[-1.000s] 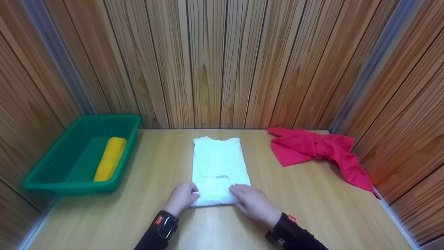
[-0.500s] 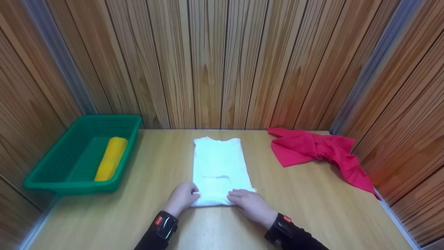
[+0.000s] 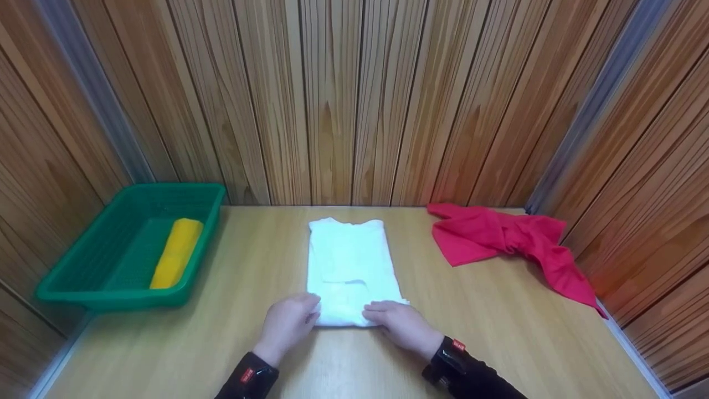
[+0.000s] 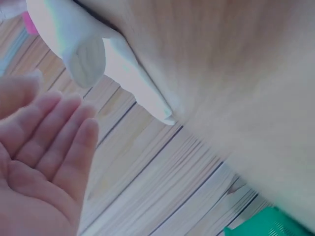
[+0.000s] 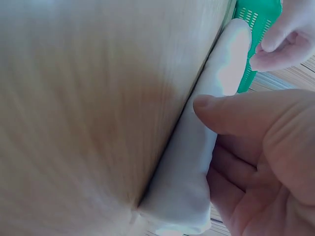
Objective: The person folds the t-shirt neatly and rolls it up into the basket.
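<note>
A folded white shirt (image 3: 354, 255) lies flat in the middle of the table, a shallow neckline-like dip at its far edge. Its near edge is rolled into a thick white roll (image 5: 182, 167). At the roll's left end is my left hand (image 3: 288, 324); the left wrist view shows its fingers (image 4: 64, 137) straight and a little apart from the cloth. My right hand (image 3: 404, 327) holds the roll toward its right end, with the thumb (image 5: 221, 110) on the near side and the fingers over the top.
At the left stands a green basket (image 3: 130, 302) holding a yellow cloth roll (image 3: 177, 255). A crumpled red garment (image 3: 498, 233) lies at the back right, against the wall. Wood-panelled walls (image 3: 332, 111) enclose the table (image 3: 255, 249) at the back and both sides.
My left hand has loosened its pinch on the shirt's near left corner, its fingers now straighter. My right hand has shifted slightly nearer along the rolled edge, then stayed there.
</note>
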